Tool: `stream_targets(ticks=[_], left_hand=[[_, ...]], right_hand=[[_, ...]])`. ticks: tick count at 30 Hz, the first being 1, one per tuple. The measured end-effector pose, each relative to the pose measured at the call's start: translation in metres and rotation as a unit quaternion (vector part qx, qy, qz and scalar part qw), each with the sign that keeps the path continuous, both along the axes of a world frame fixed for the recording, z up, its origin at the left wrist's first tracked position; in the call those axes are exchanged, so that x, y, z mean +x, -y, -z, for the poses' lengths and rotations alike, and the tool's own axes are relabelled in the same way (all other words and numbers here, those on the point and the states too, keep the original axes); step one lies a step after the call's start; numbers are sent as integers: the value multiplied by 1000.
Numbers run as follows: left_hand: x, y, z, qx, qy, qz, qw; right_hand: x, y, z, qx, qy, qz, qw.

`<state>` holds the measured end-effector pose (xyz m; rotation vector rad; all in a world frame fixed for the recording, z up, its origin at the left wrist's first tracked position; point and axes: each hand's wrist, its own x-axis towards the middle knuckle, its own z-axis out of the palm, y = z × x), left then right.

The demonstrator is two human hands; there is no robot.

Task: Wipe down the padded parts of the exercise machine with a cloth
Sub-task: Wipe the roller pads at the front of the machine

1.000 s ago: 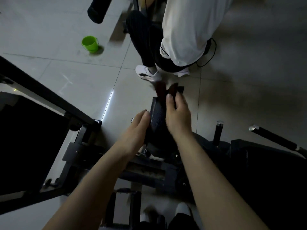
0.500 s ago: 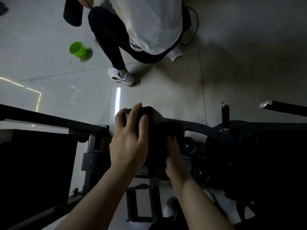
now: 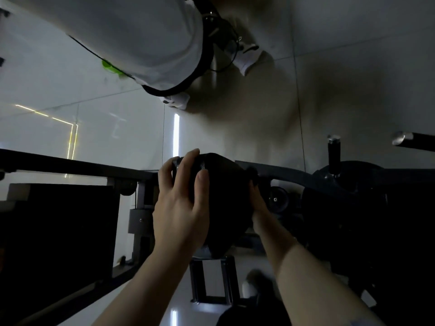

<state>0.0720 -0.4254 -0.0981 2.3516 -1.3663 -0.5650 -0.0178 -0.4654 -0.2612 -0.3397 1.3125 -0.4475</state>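
You are standing in a gym or fitness room, dimly lit. Under you runs a floor of large glossy pale tiles [image 3: 353, 67] that mirror strips of ceiling light. Around you stands dark metal exercise equipment: a black padded roller [image 3: 223, 196] on a curved grey steel arm [image 3: 282, 175], a short upright black peg with a chrome cap [image 3: 334, 154], a black bar with a chrome end [image 3: 414, 141] at your right, and a black framed bench or pad [image 3: 58, 220] at your left
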Motion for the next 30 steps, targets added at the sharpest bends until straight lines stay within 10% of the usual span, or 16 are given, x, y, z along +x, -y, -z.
stream_targets(ticks=[4,16,22,30], left_hand=[[0,2,0,-6,3,-11,1000],[7,10,-4,11,31,67,997],[13,22,-4,20,81,124,989],[0,9,-21,73,233,148,958]], right_hand=[[-9,-43,-26,31,17,-14,999],[6,-59,-133,-307,49,35,950],[0,-34,-74,-86,45,57,994],[-59,-71,-150,50,105,-48,992]])
